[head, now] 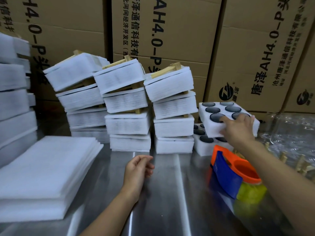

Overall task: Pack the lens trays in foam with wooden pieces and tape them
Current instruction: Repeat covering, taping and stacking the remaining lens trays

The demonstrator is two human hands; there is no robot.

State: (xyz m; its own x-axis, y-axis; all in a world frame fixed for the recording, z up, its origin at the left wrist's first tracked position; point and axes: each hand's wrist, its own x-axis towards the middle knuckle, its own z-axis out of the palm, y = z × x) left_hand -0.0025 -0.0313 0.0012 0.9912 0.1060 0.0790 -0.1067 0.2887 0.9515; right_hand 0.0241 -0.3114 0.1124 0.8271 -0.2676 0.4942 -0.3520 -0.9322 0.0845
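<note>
A white foam lens tray with several dark round lenses sits tilted on top of another lens tray at the right. My right hand grips the top tray's near edge, thumb on its upper face. My left hand hovers over the steel table, fingers loosely curled and holding nothing. A stack of flat white foam sheets lies at the left. An orange and blue tape dispenser with yellow tape stands under my right forearm. Wooden pieces lie at the far right.
Three leaning stacks of packed foam bundles with wooden pieces on top stand at the back of the steel table. More foam is piled at the far left. Cardboard boxes form a wall behind. Clear plastic lies at the right.
</note>
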